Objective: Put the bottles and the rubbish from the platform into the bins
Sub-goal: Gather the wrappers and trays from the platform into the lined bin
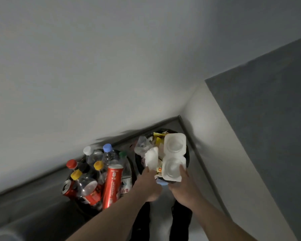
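Over two round black bins point(187, 158): right hand point(184, 186) pinching moulded white twin-cup plastic tray point(174, 157), left hand point(149, 186) gripping crumpled white wrapper point(151, 158).

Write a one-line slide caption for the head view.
Left hand holding a white scrap and right hand a twin-cup tray over the rubbish bin, beside the bottle bin.

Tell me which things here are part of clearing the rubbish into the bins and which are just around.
Part of the job:
- white twin-cup tray, held by the right hand
- crumpled white scrap, pinched by the left hand
- rubbish bin under both
- bottle bin, full of bottles and cans

Just around:
- white wall
- grey panel
- grey skirting
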